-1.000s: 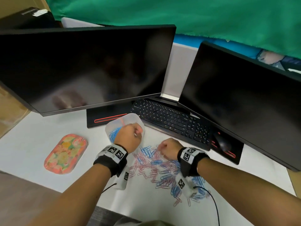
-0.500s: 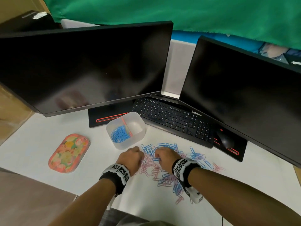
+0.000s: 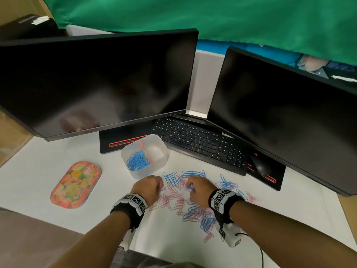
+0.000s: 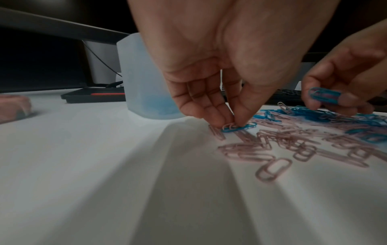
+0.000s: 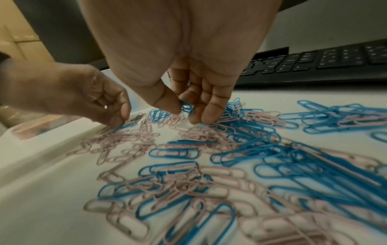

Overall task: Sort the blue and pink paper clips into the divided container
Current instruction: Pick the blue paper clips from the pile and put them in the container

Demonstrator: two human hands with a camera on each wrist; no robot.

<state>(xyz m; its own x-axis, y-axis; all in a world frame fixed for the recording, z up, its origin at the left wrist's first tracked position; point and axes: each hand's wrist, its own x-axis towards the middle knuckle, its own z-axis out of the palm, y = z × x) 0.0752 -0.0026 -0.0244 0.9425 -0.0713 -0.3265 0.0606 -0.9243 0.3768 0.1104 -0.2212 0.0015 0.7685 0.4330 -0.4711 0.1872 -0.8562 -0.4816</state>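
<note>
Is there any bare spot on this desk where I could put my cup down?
Yes: the white desk surface between the floral oval tray and the translucent divided container is bare. The scattered blue and pink paper clips crowd the area between and around both hands.

Container (image 3: 144,154) open-topped; monitors (image 3: 96,84) behind.

Left monitor (image 3: 100,78): large dark screen on a black base with a red stripe.
Right monitor (image 3: 286,113): dark screen, angled toward the left one.
Keyboard (image 3: 199,140): black, lying between and partly beneath the two screens.
Mouse (image 3: 260,165): black, resting on the right monitor's base.
Floral tray (image 3: 75,184): oval, pink-orange, on the white desk sheet (image 3: 38,161).
Green cloth (image 3: 193,14): draped behind the monitors.
</note>
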